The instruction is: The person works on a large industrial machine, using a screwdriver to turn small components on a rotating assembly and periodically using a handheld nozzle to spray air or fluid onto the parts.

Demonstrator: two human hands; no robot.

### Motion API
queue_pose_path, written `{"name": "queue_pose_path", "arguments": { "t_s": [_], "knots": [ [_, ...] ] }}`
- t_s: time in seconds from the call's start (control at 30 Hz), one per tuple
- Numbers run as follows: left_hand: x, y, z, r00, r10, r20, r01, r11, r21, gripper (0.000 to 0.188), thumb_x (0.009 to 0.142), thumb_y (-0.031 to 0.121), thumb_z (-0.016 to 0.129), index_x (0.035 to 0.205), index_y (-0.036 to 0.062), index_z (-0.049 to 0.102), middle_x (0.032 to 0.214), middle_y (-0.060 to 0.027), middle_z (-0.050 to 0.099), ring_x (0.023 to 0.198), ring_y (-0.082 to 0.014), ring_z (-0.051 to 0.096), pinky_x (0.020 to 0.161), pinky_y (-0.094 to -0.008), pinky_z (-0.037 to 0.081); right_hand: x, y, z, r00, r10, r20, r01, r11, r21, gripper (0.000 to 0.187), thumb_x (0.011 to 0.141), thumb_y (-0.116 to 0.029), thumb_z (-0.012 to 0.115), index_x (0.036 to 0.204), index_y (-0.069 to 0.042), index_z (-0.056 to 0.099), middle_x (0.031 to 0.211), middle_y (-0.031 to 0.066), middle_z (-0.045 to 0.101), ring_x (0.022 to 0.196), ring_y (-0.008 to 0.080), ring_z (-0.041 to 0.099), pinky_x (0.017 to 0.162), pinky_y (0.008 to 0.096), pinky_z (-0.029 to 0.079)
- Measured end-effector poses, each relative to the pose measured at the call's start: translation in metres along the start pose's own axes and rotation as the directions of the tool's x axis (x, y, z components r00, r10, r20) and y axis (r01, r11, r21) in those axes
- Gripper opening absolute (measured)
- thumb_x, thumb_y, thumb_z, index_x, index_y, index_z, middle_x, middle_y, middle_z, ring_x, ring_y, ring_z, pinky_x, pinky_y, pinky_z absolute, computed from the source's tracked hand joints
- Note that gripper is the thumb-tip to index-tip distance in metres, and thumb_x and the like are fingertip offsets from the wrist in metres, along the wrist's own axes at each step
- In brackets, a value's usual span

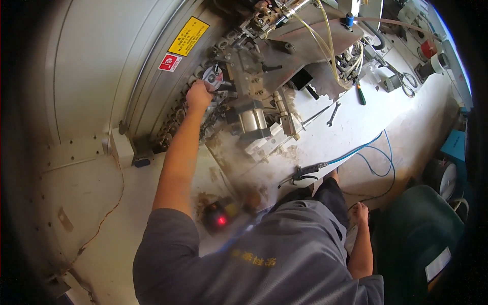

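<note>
Head view. The cylinder (251,121), a silver body between dark end blocks, serves as the reference; it belongs to a machine mounted over the pale, stained tabletop (356,131). Above and to the left of the cylinder is the disc (212,80), grey with red marks. The left hand (199,95), its arm extended, meets the disc at the lower edge with the fingers drawn in; whether they are clamped on it cannot be told. The right hand (360,211) lies well below and to the right of the cylinder, beside the person's body, with the fingers curled; whether it grips anything cannot be told.

To the right of the cylinder, in order of increasing separation, lie the wrench (333,114), the green-handled tool (360,94) and the scissors (408,84). Below and to the right of the cylinder, the black air gun (308,170) is joined to the blue hose (351,153), which loops to the right. Pale tubes (330,51) run above and to the right of the cylinder. The yellow label (188,36) and the red label (170,62) are up and left of it; the red light (221,220), partly blurred, is well below it.
</note>
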State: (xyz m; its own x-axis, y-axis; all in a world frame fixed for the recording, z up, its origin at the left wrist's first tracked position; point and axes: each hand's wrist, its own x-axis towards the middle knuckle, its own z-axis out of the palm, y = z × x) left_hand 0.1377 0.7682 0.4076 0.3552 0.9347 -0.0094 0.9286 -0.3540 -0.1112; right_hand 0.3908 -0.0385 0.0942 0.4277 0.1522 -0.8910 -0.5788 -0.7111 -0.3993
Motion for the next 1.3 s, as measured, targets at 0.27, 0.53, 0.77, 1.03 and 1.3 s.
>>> {"name": "queue_pose_path", "arguments": {
  "t_s": [0.27, 0.53, 0.77, 1.03, 1.3],
  "knots": [
    [0.009, -0.023, 0.005, 0.976, -0.011, 0.218, 0.041, 0.99, -0.134, 0.041, 0.068, 0.018, 0.084, 0.105, 0.0065, 0.068, 0.103, -0.0161, 0.073, 0.102, -0.0349, 0.07, 0.089, -0.0451, 0.054, -0.006, -0.016, 0.006, 1.0, -0.008, 0.024, 0.006, 0.997, 0.071, 0.026, 0.1, -0.025, 0.055, 0.09, -0.002, 0.064, 0.078, 0.0062, 0.062, 0.059, 0.0149, 0.057, 0.052, 0.031, 0.047],
    [0.024, -0.05, -0.019, 0.94, 0.063, 0.336, 0.004, 0.98, -0.197, 0.049, 0.069, 0.034, 0.079, 0.106, 0.0025, 0.07, 0.102, -0.019, 0.074, 0.1, -0.0359, 0.07, 0.089, -0.043, 0.055, -0.017, -0.039, 0.012, 1.0, 0.016, 0.017, -0.017, 0.998, 0.055, 0.024, 0.1, -0.025, 0.056, 0.097, -0.003, 0.065, 0.082, 0.0073, 0.065, 0.061, 0.0158, 0.059, 0.054, 0.0312, 0.049],
    [0.007, -0.018, -0.016, 0.973, -0.055, 0.226, 0.058, 0.998, -0.004, 0.052, 0.068, 0.037, 0.082, 0.107, 0.0041, 0.07, 0.103, -0.0181, 0.074, 0.102, -0.0356, 0.07, 0.09, -0.0433, 0.055, -0.01, -0.024, 0.006, 0.999, 0.04, 0.013, -0.04, 0.999, 0.01, 0.028, 0.102, -0.028, 0.056, 0.106, -0.003, 0.067, 0.086, 0.0074, 0.066, 0.063, 0.0164, 0.062, 0.059, 0.032, 0.051],
    [0.012, -0.009, -0.03, 0.963, -0.044, 0.266, 0.052, 0.998, -0.022, 0.045, 0.07, 0.033, 0.08, 0.106, 0.0063, 0.073, 0.102, -0.0181, 0.075, 0.098, -0.0329, 0.071, 0.089, -0.0419, 0.055, -0.018, -0.023, 0.01, 0.999, 0.028, 0.029, -0.03, 0.997, 0.07, 0.023, 0.1, -0.024, 0.054, 0.097, -0.004, 0.065, 0.081, 0.0061, 0.064, 0.061, 0.0151, 0.06, 0.054, 0.0291, 0.048],
    [-0.006, 0.01, 0.005, 0.986, -0.165, -0.022, 0.165, 0.948, 0.272, 0.052, 0.067, 0.035, 0.085, 0.104, 0.0039, 0.067, 0.097, -0.0171, 0.074, 0.095, -0.0333, 0.071, 0.088, -0.0415, 0.056, -0.013, -0.026, 0.01, 0.998, 0.061, 0.001, -0.061, 0.997, 0.054, 0.022, 0.101, -0.024, 0.054, 0.094, -0.005, 0.062, 0.078, 0.005, 0.061, 0.059, 0.0145, 0.059, 0.053, 0.0288, 0.047]
  ]
}}
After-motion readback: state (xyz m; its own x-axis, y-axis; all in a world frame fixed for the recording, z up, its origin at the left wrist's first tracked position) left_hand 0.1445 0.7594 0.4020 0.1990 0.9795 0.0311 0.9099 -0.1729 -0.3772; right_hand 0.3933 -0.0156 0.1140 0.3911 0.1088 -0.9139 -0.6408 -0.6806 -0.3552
